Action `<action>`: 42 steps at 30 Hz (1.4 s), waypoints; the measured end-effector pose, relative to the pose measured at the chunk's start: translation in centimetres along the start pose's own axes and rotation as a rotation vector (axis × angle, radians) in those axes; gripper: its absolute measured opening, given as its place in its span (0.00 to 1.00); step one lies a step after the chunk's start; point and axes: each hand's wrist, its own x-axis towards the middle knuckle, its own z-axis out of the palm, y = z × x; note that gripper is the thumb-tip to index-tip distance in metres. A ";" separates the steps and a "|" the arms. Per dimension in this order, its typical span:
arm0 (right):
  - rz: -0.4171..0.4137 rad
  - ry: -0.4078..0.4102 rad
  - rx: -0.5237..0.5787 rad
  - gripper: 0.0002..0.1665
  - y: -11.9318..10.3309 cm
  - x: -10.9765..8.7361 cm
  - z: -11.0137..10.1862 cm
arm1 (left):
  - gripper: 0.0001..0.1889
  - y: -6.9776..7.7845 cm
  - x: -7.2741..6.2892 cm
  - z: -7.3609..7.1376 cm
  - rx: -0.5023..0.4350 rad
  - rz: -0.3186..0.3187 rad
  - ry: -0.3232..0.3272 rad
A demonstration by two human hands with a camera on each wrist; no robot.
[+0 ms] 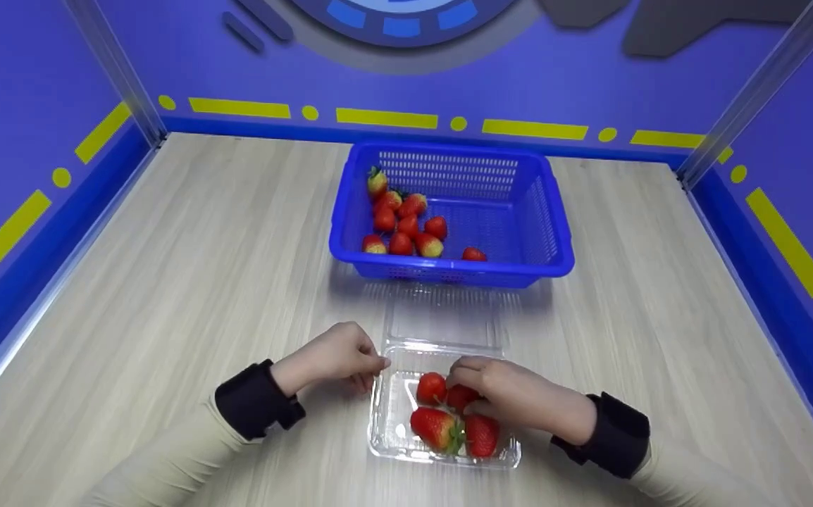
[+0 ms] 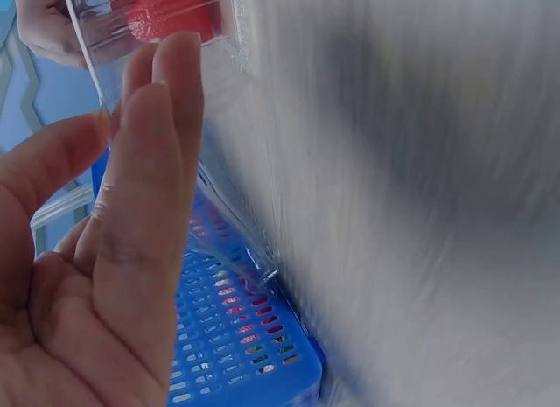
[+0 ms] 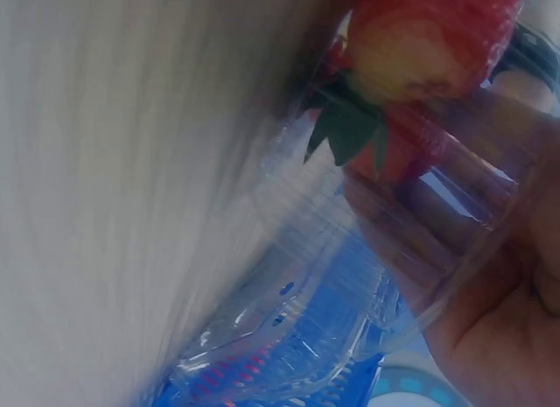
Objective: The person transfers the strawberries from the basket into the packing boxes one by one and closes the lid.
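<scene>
A clear plastic clamshell box (image 1: 396, 440) lies on the table with its lid (image 1: 442, 320) folded back toward the basket. My left hand (image 1: 339, 358) pinches the box's left rim between thumb and fingers; the left wrist view shows this hand (image 2: 122, 241) at the thin plastic edge. Inside the box, my right hand (image 1: 512, 393) grips a strawberry (image 1: 460, 398), partly covered by the fingers. Around it in the box are a small strawberry (image 1: 431, 388), a large one with green leaves (image 1: 435, 428) and another (image 1: 481, 436). Through the plastic wall, the right wrist view shows my right fingers (image 3: 411, 241) below a strawberry (image 3: 429, 39).
Behind the box stands a blue plastic basket (image 1: 554, 239) with slotted walls. Several strawberries (image 1: 407, 226) lie in it, mostly on the left side. Blue panels (image 1: 406, 88) with yellow marks enclose the wooden table (image 1: 237, 232) at the back and both sides.
</scene>
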 end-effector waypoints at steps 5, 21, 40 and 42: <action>-0.007 -0.017 -0.005 0.17 0.0 0.2 -0.4 | 0.15 0.0 0.0 0.2 -0.011 -0.007 0.027; -0.019 -0.064 -0.022 0.20 0.2 0.3 -1.4 | 0.16 0.3 0.0 0.5 -0.085 -0.035 0.055; -0.036 0.000 -0.013 0.18 1.3 1.1 -10.9 | 0.16 2.3 -1.4 -3.2 0.128 0.029 0.163; 0.008 0.024 -0.025 0.18 1.7 1.7 -13.1 | 0.14 3.5 -1.6 -5.0 0.138 0.058 0.189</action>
